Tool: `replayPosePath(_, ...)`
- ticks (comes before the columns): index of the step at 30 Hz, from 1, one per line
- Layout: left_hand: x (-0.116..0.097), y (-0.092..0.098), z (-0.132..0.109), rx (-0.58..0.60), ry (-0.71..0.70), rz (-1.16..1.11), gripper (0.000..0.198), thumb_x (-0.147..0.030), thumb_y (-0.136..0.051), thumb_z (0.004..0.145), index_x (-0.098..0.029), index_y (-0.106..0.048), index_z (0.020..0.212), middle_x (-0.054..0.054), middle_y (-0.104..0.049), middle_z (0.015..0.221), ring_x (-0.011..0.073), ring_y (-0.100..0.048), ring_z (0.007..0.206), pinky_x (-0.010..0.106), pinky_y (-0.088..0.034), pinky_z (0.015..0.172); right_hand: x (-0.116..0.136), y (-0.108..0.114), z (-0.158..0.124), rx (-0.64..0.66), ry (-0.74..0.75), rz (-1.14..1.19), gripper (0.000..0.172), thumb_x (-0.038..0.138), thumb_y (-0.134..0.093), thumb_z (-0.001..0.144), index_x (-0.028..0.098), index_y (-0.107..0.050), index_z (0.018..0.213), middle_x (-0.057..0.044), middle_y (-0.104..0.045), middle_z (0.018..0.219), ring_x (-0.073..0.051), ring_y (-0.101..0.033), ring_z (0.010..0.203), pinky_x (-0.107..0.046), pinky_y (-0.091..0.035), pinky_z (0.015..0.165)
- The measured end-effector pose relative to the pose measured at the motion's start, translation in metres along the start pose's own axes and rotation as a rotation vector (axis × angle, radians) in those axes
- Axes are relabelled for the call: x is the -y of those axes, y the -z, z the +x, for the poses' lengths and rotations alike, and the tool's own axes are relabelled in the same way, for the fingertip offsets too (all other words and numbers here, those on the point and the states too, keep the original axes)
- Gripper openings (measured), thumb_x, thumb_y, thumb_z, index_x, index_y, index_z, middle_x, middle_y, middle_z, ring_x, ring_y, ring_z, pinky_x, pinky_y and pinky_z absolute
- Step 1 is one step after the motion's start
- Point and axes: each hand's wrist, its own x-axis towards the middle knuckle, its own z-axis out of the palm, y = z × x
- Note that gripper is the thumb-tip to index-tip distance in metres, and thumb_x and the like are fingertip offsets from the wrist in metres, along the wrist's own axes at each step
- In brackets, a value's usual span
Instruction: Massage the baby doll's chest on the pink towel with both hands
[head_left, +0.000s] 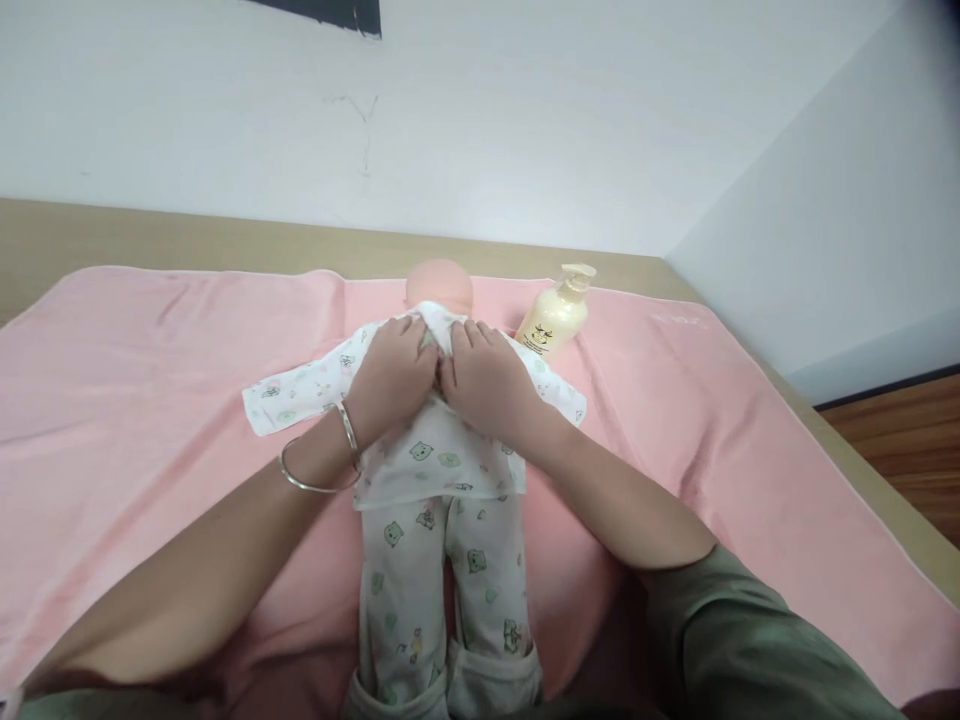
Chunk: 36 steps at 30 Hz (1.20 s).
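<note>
A baby doll lies on its back, its bald head (439, 286) toward the wall. It wears a white printed baby shirt (442, 455) and matching trousers (480, 575) with folded cuffs. My left hand (397, 370), a silver bangle on its wrist, is closed on the shirt's front just below the neck. Close beside it, my right hand (487, 380) grips the same front from the other side, the thumbs nearly meeting. Both hands cover the shirt's opening, and the fingertips are partly hidden in the fabric. The sleeves (289, 397) stretch out to either side; the doll's face is covered.
A pink cloth (187, 400) with some creases lies under the doll on a wooden surface (97, 225). To the right of the doll's head, a cream pump bottle (555, 312) leans at a tilt. A white wall (487, 120) rises directly behind.
</note>
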Motion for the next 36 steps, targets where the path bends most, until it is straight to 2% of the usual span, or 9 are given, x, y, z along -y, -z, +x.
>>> replayPosePath(3,0.016,-0.002,0.009,-0.018,0.108,-0.057,0.021,-0.022,-0.035,0.097,-0.021,-0.051,0.084,0.013,-0.065,0.091,0.0291,-0.060,0.087,0.047,-0.052,0.086,0.009,0.005,-0.006,-0.012,0.011,0.016,0.058,0.028,-0.035,0.108,-0.008,-0.049,0.151,-0.030,-0.055,0.155,-0.040,-0.049,0.148,-0.052,-0.035,0.128)
replayPosePath(5,0.019,-0.004,0.009,-0.035,0.089,-0.041,0.022,-0.025,-0.034,0.098,-0.020,-0.052,0.087,0.014,-0.066,0.094,0.0296,-0.061,0.090,0.047,-0.052,0.088,0.006,0.006,0.000,0.005,-0.006,0.088,0.055,0.026,-0.033,0.107,-0.005,-0.052,0.148,-0.028,-0.056,0.155,-0.038,-0.049,0.149,-0.049,-0.036,0.128)
replayPosePath(9,0.005,-0.001,-0.002,-0.025,0.037,0.001,0.025,-0.026,-0.035,0.100,-0.017,-0.058,0.094,0.017,-0.067,0.106,0.0331,-0.060,0.105,0.051,-0.050,0.099,-0.016,0.002,0.023,0.072,-0.075,0.233,0.046,0.025,-0.032,0.107,0.005,-0.061,0.136,-0.023,-0.063,0.146,-0.035,-0.056,0.139,-0.050,-0.044,0.120)
replayPosePath(12,-0.008,0.006,-0.009,-0.017,0.027,-0.060,0.025,-0.024,-0.037,0.099,-0.017,-0.060,0.094,0.016,-0.066,0.106,0.0309,-0.060,0.107,0.048,-0.050,0.103,-0.029,-0.001,0.033,0.075,-0.092,0.248,0.047,0.030,-0.029,0.109,0.005,-0.058,0.137,-0.023,-0.061,0.148,-0.035,-0.058,0.137,-0.051,-0.044,0.118)
replayPosePath(17,-0.003,0.004,-0.001,-0.023,0.065,-0.174,0.026,-0.025,-0.038,0.098,-0.018,-0.063,0.096,0.014,-0.067,0.110,0.0295,-0.060,0.109,0.046,-0.049,0.106,-0.020,0.001,0.022,0.095,-0.035,0.103,0.051,0.028,-0.028,0.109,-0.001,-0.055,0.141,-0.026,-0.062,0.147,-0.038,-0.057,0.137,-0.052,-0.043,0.118)
replayPosePath(24,0.012,0.000,0.009,0.030,0.194,-0.096,0.026,-0.031,-0.033,0.099,-0.020,-0.053,0.087,0.012,-0.064,0.088,0.0282,-0.061,0.088,0.042,-0.048,0.081,0.001,0.006,0.001,-0.030,0.070,0.008,0.045,0.022,-0.035,0.106,-0.002,-0.058,0.138,-0.029,-0.063,0.145,-0.037,-0.057,0.136,-0.049,-0.044,0.118)
replayPosePath(30,0.011,-0.005,0.007,-0.013,0.130,0.025,0.028,-0.027,-0.032,0.100,-0.021,-0.054,0.084,0.015,-0.065,0.087,0.0314,-0.062,0.087,0.045,-0.047,0.078,-0.005,0.014,0.011,0.083,0.012,0.127,0.041,0.026,-0.031,0.110,0.009,-0.067,0.120,-0.019,-0.072,0.125,-0.033,-0.063,0.124,-0.045,-0.049,0.109)
replayPosePath(33,0.006,-0.003,0.005,-0.021,0.131,0.018,0.024,-0.021,-0.036,0.097,-0.021,-0.053,0.081,0.014,-0.065,0.087,0.0307,-0.062,0.088,0.045,-0.049,0.080,-0.010,0.010,0.017,0.073,0.017,0.148,0.047,0.033,-0.029,0.112,0.007,-0.062,0.134,-0.021,-0.067,0.139,-0.034,-0.059,0.134,-0.047,-0.045,0.114)
replayPosePath(36,-0.007,0.000,-0.004,-0.068,0.125,-0.018,0.022,-0.020,-0.039,0.098,-0.020,-0.057,0.085,0.014,-0.065,0.095,0.0302,-0.061,0.096,0.046,-0.052,0.091,-0.017,0.006,0.023,0.086,-0.054,0.196,0.050,0.037,-0.028,0.113,0.006,-0.056,0.140,-0.024,-0.061,0.149,-0.035,-0.056,0.139,-0.049,-0.044,0.115)
